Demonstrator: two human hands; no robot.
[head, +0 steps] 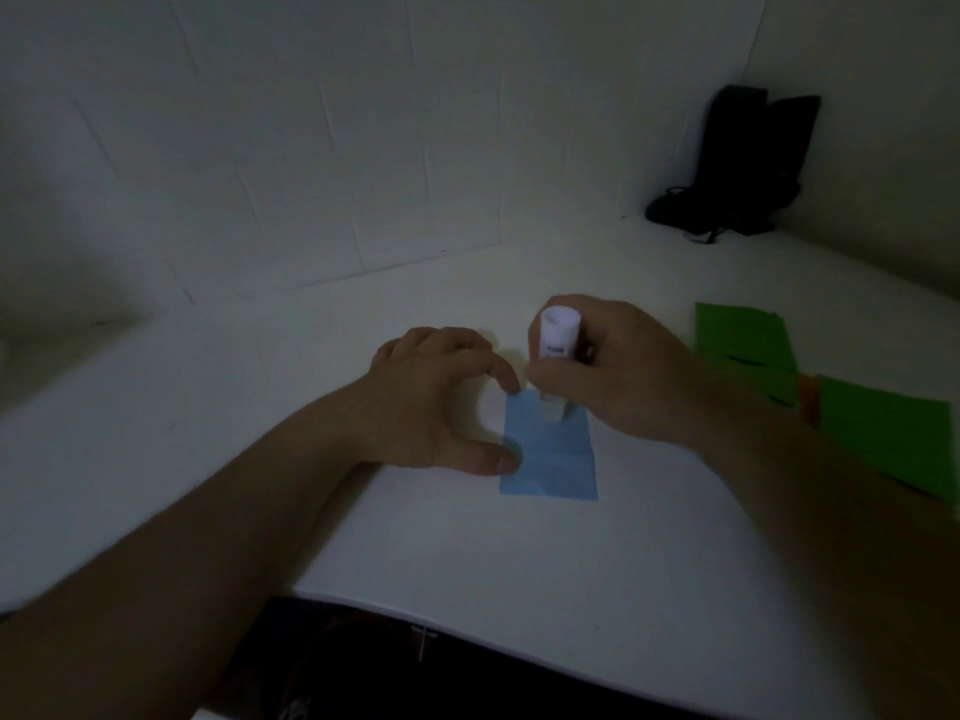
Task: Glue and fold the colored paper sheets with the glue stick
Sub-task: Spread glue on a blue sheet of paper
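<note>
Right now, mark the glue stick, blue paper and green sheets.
glue stick (559, 335): head view, on its white barrel above the right hand.
blue paper (550, 459): head view, middle of the sheet.
green sheets (883, 433): head view, on the nearer sheet.

Left hand (436, 397): palm down, forefinger and thumb spread apart in an arc, both tips pressed down. Right hand (618, 371): fingers curled in a grip, knuckles up, held just right of the left forefinger. Both forearms bare, reaching forward and converging toward the centre.
</note>
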